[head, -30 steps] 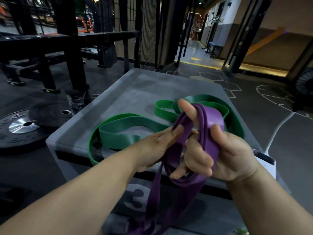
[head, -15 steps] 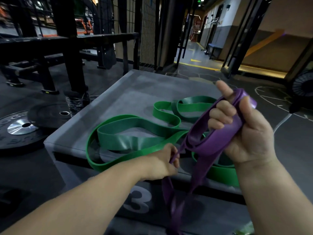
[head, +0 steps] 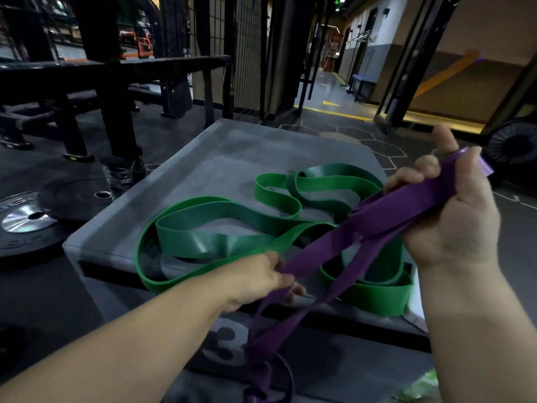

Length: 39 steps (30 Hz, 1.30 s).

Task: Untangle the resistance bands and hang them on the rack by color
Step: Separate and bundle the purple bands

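Head view, dim gym floor. Purple band (head: pixel 377 225) is off the box, strung from 3 o'clock down to 6 o'clock. The right hand (head: pixel 447 205) at 3 o'clock is wrapped round a gathered bunch of its strands, forefinger sticking up free. The left hand (head: pixel 261 279), just below centre, pinches one strand between thumb and fingertips. Below the left hand the purple strands drop past the front face of the grey box (head: pixel 203 158) and end in a twisted knot of loops at 6 o'clock. Green band (head: pixel 220 239) lies in loose coils on the box top, centre of view, with one loop overhanging the front edge at 4 o'clock. The purple strands cross above it; cannot tell whether the two are threaded through each other. A weight plate (head: pixel 26 222) lies on the floor at 9 o'clock. No band rack can be made out. Handling, by judgement: flat rubber strip, light, limp, folds and twists on itself, stretches under pull, and likely grabs skin rather than slips. Best taken one flat strand at a time just above the twist at 6 o'clock and shaken open; hauling on the bunch would tighten it. The green, being wider, would lift cleanly by the crest of its loop at 12 o'clock.
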{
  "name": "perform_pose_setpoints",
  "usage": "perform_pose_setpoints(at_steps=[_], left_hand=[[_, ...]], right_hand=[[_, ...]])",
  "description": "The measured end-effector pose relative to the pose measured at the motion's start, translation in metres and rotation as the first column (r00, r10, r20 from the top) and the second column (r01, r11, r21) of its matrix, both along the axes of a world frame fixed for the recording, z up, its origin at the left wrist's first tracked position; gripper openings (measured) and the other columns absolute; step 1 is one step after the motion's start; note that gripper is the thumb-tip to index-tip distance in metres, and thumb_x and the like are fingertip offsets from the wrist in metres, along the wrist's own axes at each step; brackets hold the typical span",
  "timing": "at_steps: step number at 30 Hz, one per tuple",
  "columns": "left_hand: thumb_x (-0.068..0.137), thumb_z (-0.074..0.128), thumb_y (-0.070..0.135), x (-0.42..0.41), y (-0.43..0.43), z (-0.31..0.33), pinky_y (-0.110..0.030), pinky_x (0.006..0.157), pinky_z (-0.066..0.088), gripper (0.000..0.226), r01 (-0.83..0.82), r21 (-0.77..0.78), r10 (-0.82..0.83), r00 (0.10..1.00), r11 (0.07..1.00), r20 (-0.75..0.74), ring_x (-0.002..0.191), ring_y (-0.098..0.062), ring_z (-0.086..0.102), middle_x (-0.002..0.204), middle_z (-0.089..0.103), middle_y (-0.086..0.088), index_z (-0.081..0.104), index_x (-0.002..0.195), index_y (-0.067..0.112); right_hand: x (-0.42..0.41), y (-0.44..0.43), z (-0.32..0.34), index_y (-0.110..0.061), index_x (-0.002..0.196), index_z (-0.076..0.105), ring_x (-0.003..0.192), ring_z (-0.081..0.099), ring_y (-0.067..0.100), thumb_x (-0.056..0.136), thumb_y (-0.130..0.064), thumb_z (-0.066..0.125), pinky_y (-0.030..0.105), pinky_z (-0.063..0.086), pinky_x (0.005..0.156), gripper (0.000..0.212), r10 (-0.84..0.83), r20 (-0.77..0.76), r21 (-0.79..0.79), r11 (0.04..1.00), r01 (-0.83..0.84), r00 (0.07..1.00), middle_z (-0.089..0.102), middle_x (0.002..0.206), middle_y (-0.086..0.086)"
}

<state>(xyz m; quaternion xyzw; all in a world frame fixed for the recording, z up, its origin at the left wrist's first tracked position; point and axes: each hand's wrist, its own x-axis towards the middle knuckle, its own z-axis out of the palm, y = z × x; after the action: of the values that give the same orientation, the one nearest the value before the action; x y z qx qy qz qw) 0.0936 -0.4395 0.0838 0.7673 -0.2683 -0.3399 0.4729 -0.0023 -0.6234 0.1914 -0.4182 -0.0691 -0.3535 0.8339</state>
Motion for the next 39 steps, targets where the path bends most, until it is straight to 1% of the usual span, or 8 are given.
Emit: perform_pose_setpoints(at_steps=[5, 11, 14, 20, 26, 31, 35, 39], left_hand=[[0.097, 0.054, 0.014, -0.007, 0.004, 0.018, -0.02, 0.075, 0.052, 0.013, 0.015, -0.265, -0.042, 0.994, 0.964, -0.097, 0.08, -0.009, 0.065, 0.086, 0.07, 0.003, 0.065, 0.095, 0.019], [0.099, 0.048, 0.022, -0.018, 0.013, 0.042, -0.014, 0.064, 0.044, 0.012, 0.072, -0.296, -0.038, 0.992, 0.953, 0.12, 0.064, 0.001, 0.053, 0.069, 0.057, 0.012, 0.059, 0.102, 0.017], [0.096, 0.056, 0.015, -0.019, 0.016, 0.051, -0.012, 0.058, 0.04, 0.005, 0.045, -0.38, -0.048, 0.999, 0.924, 0.002, 0.056, 0.003, 0.048, 0.068, 0.054, 0.01, 0.056, 0.101, 0.013], [0.083, 0.055, -0.018, -0.01, 0.03, 0.053, -0.034, 0.096, 0.051, 0.051, 0.231, -0.316, -0.22, 0.973, 0.92, 0.071, 0.11, -0.017, 0.063, 0.12, 0.065, -0.006, 0.055, 0.124, 0.013], [0.095, 0.055, 0.009, -0.008, 0.025, 0.055, -0.025, 0.069, 0.052, 0.014, 0.081, -0.422, -0.061, 0.996, 0.903, 0.06, 0.075, -0.013, 0.064, 0.082, 0.071, -0.002, 0.068, 0.096, 0.015], [0.088, 0.062, 0.033, -0.007, 0.031, 0.065, -0.022, 0.061, 0.048, 0.021, 0.083, -0.454, -0.057, 0.996, 0.887, 0.071, 0.061, -0.011, 0.059, 0.066, 0.066, -0.004, 0.068, 0.082, 0.013], [0.077, 0.059, 0.035, -0.01, 0.03, 0.07, -0.014, 0.046, 0.04, 0.026, -0.061, -0.58, 0.029, 0.997, 0.813, -0.065, 0.044, -0.005, 0.049, 0.051, 0.056, 0.003, 0.063, 0.071, 0.01], [0.08, 0.069, 0.038, -0.006, 0.028, 0.067, -0.026, 0.063, 0.05, 0.05, -0.217, -0.612, 0.134, 0.975, 0.761, -0.179, 0.052, -0.016, 0.057, 0.059, 0.062, -0.007, 0.06, 0.091, -0.01]], right_hand=[[0.007, 0.004, -0.008, -0.023, 0.135, 0.045, 0.058, 0.047, 0.01, 0.098, -0.035, 0.043, 0.029, 0.05, 0.066, 0.039, -0.04, -0.103, -0.06, 0.998, 0.034, 0.994, 0.047, 0.069, -0.006], [0.016, 0.013, -0.028, -0.022, 0.145, 0.032, 0.06, 0.049, 0.01, 0.095, 0.001, 0.044, 0.027, 0.049, 0.063, 0.057, -0.076, -0.183, -0.206, 0.978, 0.038, 0.98, 0.051, 0.071, -0.001], [0.022, 0.025, -0.036, -0.023, 0.147, 0.028, 0.061, 0.049, 0.01, 0.097, 0.001, 0.042, 0.027, 0.047, 0.065, 0.058, -0.083, -0.22, -0.261, 0.965, 0.023, 0.972, 0.055, 0.07, 0.0], [0.027, 0.046, -0.046, -0.027, 0.149, 0.024, 0.062, 0.053, 0.012, 0.098, -0.01, 0.047, 0.031, 0.047, 0.068, 0.059, -0.048, -0.306, -0.357, 0.932, -0.068, 0.951, 0.058, 0.068, -0.002], [0.027, 0.056, -0.057, -0.037, 0.145, 0.03, 0.075, 0.059, 0.011, 0.088, -0.034, 0.064, 0.036, 0.051, 0.084, 0.067, -0.031, -0.418, -0.425, 0.89, -0.165, 0.908, 0.061, 0.075, -0.004], [0.027, 0.054, -0.06, -0.042, 0.14, 0.039, 0.095, 0.069, 0.017, 0.083, -0.052, 0.062, 0.047, 0.049, 0.1, 0.062, -0.097, -0.485, -0.446, 0.883, -0.15, 0.869, 0.072, 0.095, -0.001], [0.024, 0.058, -0.059, -0.034, 0.132, 0.05, 0.104, 0.068, 0.031, 0.078, -0.06, 0.055, 0.046, 0.052, 0.095, 0.06, -0.007, -0.523, -0.44, 0.859, -0.263, 0.852, 0.07, 0.107, 0.02], [0.021, 0.069, -0.062, -0.014, 0.092, 0.064, 0.064, 0.062, 0.013, 0.079, -0.075, 0.048, 0.026, 0.05, 0.064, 0.065, 0.032, -0.573, -0.525, 0.753, -0.397, 0.819, 0.068, 0.069, 0.003]])
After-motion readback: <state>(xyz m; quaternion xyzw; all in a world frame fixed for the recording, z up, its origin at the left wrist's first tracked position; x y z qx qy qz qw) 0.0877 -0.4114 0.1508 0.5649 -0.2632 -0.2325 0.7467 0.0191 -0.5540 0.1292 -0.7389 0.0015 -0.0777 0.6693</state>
